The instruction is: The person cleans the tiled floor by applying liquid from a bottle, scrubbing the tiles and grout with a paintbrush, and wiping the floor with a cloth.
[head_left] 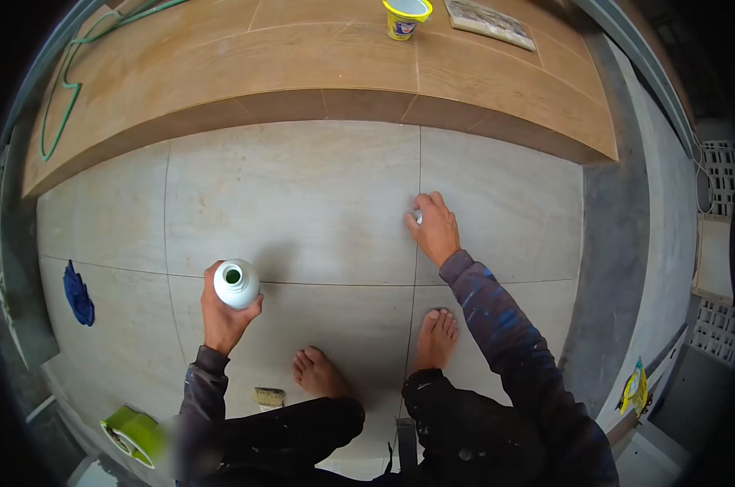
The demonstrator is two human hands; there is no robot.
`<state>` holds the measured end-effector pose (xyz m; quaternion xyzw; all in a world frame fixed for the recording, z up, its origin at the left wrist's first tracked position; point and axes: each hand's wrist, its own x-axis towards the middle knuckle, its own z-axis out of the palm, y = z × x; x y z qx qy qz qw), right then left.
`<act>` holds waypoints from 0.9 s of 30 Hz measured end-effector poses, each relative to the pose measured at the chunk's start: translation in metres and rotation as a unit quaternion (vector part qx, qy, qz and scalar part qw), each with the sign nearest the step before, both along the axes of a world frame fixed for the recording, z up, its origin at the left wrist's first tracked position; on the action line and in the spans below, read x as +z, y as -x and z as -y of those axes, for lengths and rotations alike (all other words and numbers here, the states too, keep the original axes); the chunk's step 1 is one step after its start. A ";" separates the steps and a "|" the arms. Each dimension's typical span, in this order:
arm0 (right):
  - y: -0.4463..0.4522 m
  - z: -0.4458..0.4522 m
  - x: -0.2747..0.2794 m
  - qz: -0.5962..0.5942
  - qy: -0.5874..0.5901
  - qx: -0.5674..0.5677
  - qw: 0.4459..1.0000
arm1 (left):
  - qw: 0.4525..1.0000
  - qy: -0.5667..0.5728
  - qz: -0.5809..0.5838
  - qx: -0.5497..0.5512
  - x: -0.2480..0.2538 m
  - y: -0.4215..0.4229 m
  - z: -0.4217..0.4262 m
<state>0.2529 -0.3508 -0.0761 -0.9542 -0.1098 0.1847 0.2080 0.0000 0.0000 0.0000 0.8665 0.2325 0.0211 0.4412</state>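
My left hand [228, 318] is wrapped around a white plastic bottle [242, 294], held upright with its uncapped mouth facing up. Inside the neck it looks dark green. Farther out and to the right, my right hand [434, 229] is curled low over the grey floor tiles [327, 195]. A small white piece that looks like a bottle cap [418, 217] shows between its thumb and fingers, mostly hidden by them.
Beyond the tiles rises a brown tiled step [335, 61] bearing a yellow-rimmed tub [401, 24], a flat slab [489, 23] and a green hose [67, 85]. A blue glove [78, 294], a brush [269, 398] and a green container [132, 434] lie on the left.
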 end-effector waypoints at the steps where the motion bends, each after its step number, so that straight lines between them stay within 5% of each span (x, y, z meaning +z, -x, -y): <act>1: 0.000 0.017 0.005 0.018 -0.029 0.031 0.999 | 0.999 0.034 0.011 0.014 -0.007 -0.004 0.007; 5: 0.000 0.028 0.013 0.135 -0.241 0.018 0.961 | 0.996 -0.045 0.066 0.041 -0.004 -0.021 -0.018; 7: -0.007 0.128 0.083 0.251 -0.169 -0.088 0.949 | 0.995 0.034 0.083 0.050 -0.013 -0.028 0.009; 11: -0.016 0.305 0.158 0.490 0.015 -0.278 0.826 | 0.990 -0.005 0.104 0.097 -0.009 -0.016 0.005; 14: -0.017 0.450 0.192 0.489 0.230 -0.363 0.759 | 0.990 -0.007 0.097 0.097 0.000 -0.004 0.003; 16: -0.024 0.595 0.171 0.440 0.240 -0.343 0.794 | 0.991 -0.009 0.063 0.119 0.003 -0.003 0.006; 18: -0.013 0.584 0.179 0.224 0.272 -0.438 0.827 | 0.987 -0.038 0.070 0.136 -0.005 0.005 0.001; 19: 0.019 0.501 0.121 0.212 0.278 -0.406 0.844 | 0.986 -0.041 0.076 0.142 -0.005 0.010 -0.002; 21: 0.137 0.253 -0.028 0.163 0.252 -0.291 0.908 | 0.982 -0.081 0.078 0.154 0.006 0.029 0.004; 22: 0.200 0.148 -0.061 0.121 0.238 -0.217 0.939 | 0.980 -0.079 0.074 0.166 0.011 0.035 0.002; 25: 0.323 -0.008 -0.065 -0.035 -0.024 -0.018 0.999 | 0.979 -0.040 0.068 0.188 0.021 0.049 0.008; 26: 0.339 -0.034 -0.049 -0.178 -0.243 -0.013 0.954 | 0.977 -0.046 0.078 0.194 0.020 0.053 0.012; 27: 0.348 -0.068 -0.028 -0.371 -0.467 -0.080 0.799 | 0.975 -0.050 0.084 0.200 0.019 0.062 0.014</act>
